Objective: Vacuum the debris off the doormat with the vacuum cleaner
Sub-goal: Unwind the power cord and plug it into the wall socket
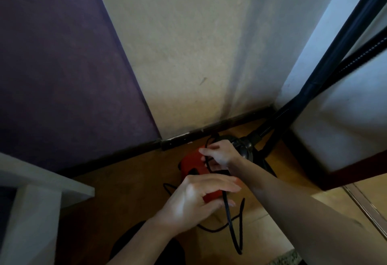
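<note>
Vacuum (191, 163) sits right under my hands, long axis pointing at the wall (188, 55); left hand (194, 199) nearer, curled round the cord (229, 218), right hand (219, 153) pinching cord at far end.

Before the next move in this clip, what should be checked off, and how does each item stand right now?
1. Power cord untangled: not ok; loops lie on the floor.
2. Hands free for the hose: not ok; left hand and right hand both hold the cord.
3. Plugged in: cannot tell; no plug or socket shows.
4. Hose joined to the red vacuum cleaner: appears ok.
5. Doormat located: cannot tell; out of view.
</note>
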